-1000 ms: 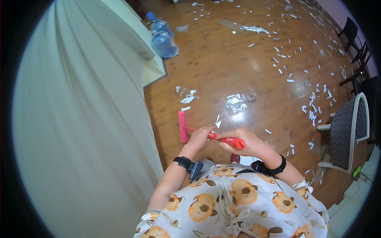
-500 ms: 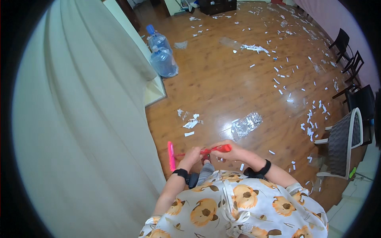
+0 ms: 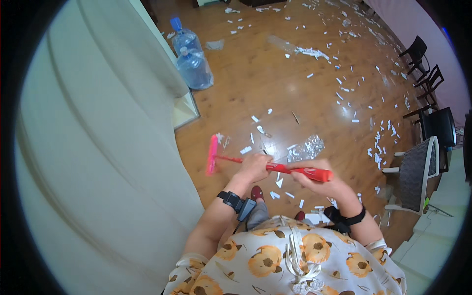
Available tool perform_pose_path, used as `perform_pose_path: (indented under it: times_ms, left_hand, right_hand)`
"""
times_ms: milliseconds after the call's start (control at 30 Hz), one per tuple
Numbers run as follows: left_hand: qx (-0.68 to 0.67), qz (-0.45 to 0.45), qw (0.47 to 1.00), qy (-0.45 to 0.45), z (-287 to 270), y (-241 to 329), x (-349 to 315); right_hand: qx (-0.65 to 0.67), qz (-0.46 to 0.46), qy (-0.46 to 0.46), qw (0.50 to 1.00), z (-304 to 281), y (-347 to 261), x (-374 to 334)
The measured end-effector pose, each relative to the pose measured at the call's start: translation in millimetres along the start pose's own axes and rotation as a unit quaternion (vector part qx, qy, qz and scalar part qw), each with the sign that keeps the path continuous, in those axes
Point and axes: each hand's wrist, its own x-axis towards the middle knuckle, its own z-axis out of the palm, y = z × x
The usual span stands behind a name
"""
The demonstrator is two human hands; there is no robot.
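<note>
A broom (image 3: 279, 168) with a red handle lies across the view in front of me, its pink head (image 3: 212, 155) down at the left by the curtain. My left hand (image 3: 254, 167) is wrapped round the thinner part of the handle. Closer to its thick red end, my right hand (image 3: 320, 180) is closed on the grip. White paper scraps (image 3: 246, 150) lie on the wooden floor (image 3: 236, 105) between the broom head and my hands. A crumpled clear plastic sheet (image 3: 309, 148) rests just beyond my right hand.
A cream curtain (image 3: 108, 162) hangs along my left. Two big blue water bottles (image 3: 194, 69) stand beyond it, near a wall corner. Chairs (image 3: 415, 169) line the right side. More paper scraps (image 3: 314, 52) are scattered towards the far end.
Both hands have moved away from my body and to the right with the broom. The broom head is farther forward, and the paper scraps near it have spread out to the right.
</note>
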Motion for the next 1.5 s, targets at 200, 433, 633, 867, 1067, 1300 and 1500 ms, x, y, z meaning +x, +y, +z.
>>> perform_pose_path:
  times_ms: [200,433,633,867,1067,1300,1500]
  left_hand:
    - [0.022,-0.038,0.996,-0.075,29,-76,8]
    - [-0.063,0.14,0.988,0.013,63,-17,42]
    - [-0.077,0.204,0.976,-0.024,53,53,56]
    - [-0.012,0.146,0.988,-0.049,43,58,-8]
    - [-0.041,0.062,0.992,-0.099,101,-5,-82]
    - [-0.072,0.084,0.975,-0.192,120,-10,-121]
    - [-0.003,0.094,0.969,-0.226,118,-4,-113]
  right_hand:
    - [0.211,0.166,0.006,0.963,74,64,21]
    - [0.068,0.206,0.099,0.971,17,15,-31]
    - [-0.117,0.075,0.113,0.984,-20,-21,-73]
    - [0.003,-0.005,0.051,0.999,-21,-26,-135]
    - [0.015,-0.016,-0.004,1.0,23,-17,-166]
    - [-0.049,-0.042,-0.121,0.991,60,-9,-190]
    - [-0.028,-0.066,-0.035,0.997,72,-3,-200]
